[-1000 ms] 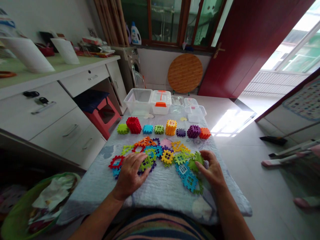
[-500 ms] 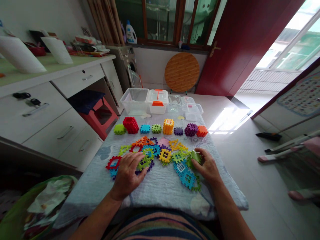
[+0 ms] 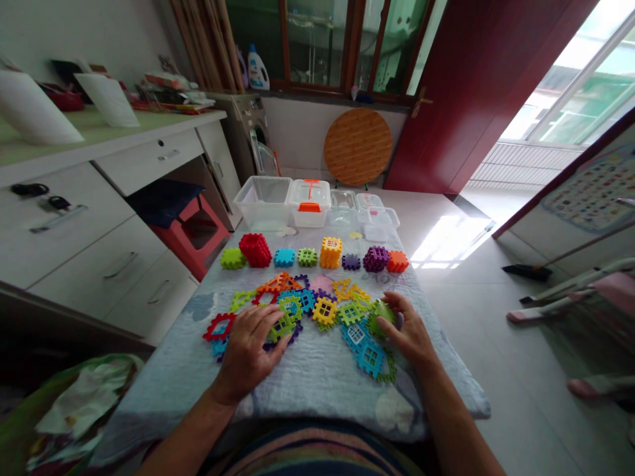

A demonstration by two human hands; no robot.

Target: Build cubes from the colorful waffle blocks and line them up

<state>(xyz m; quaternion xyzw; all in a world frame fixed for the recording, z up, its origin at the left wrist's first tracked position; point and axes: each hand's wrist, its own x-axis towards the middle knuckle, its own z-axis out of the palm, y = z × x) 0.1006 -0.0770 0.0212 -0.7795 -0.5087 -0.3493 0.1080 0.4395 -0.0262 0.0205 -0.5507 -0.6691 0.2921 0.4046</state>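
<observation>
Over pale cloth [image 3: 317, 377], both hands [image 3: 251, 344] touch green tiles [image 3: 282, 327].

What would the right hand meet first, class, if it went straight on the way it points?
Most likely the solid-looking green piece directly before the right hand; contact may already exist, as depth is unclear here.

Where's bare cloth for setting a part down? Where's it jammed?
Main patch: bare cloth bounded by the loose tiles, left hand, right hand and the cloth's near edge. Another lies left of the red frame, out to the cloth's edge. A thin strip runs between the clear boxes and the tile stacks. Crowded: the loose tiles, overlapping.
</observation>
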